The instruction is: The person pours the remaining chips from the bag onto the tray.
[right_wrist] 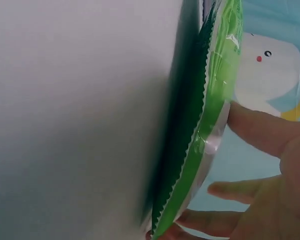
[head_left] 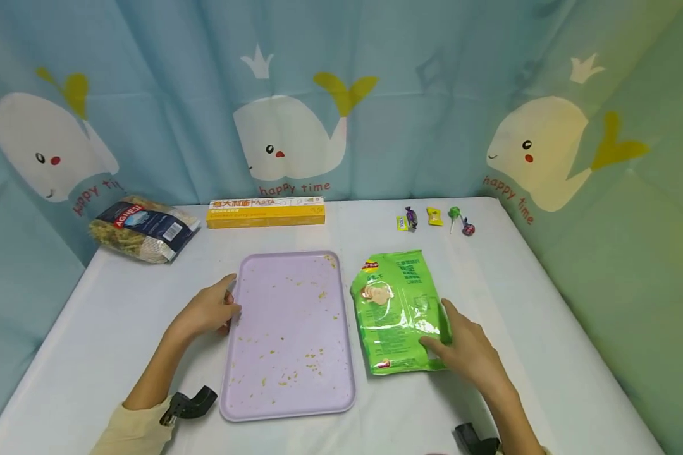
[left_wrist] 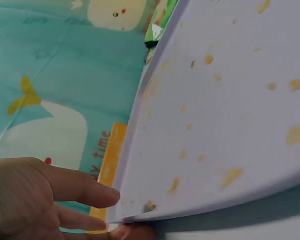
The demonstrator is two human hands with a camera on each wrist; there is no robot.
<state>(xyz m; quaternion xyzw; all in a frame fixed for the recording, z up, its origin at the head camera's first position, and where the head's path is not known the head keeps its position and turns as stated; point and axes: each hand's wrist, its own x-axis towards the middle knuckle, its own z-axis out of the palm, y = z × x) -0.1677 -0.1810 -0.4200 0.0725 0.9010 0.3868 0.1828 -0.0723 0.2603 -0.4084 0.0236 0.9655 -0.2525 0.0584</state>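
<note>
A pale purple tray (head_left: 289,297) lies on the white table, strewn with yellowish crumbs (head_left: 314,363). My left hand (head_left: 209,306) holds the tray's left rim, thumb and fingers at the edge. In the left wrist view, fingers (left_wrist: 84,187) meet the rim, one of them partly hidden under it. To the tray's right is a green bag of potato chips (head_left: 395,316), lying flat. My right hand (head_left: 471,351) grips the bag's lower right edge, thumb on its face. In the right wrist view, other fingertips (right_wrist: 190,220) reach the edge and are partly hidden behind the bag.
A clear-and-navy bag of pasta (head_left: 148,229) lies at the table's back left. Next to it is a yellow pasta box (head_left: 265,213). Several wrapped candies (head_left: 434,217) and a green lollipop (head_left: 453,213) lie at the back right. Printed curtains (head_left: 421,114) hang behind.
</note>
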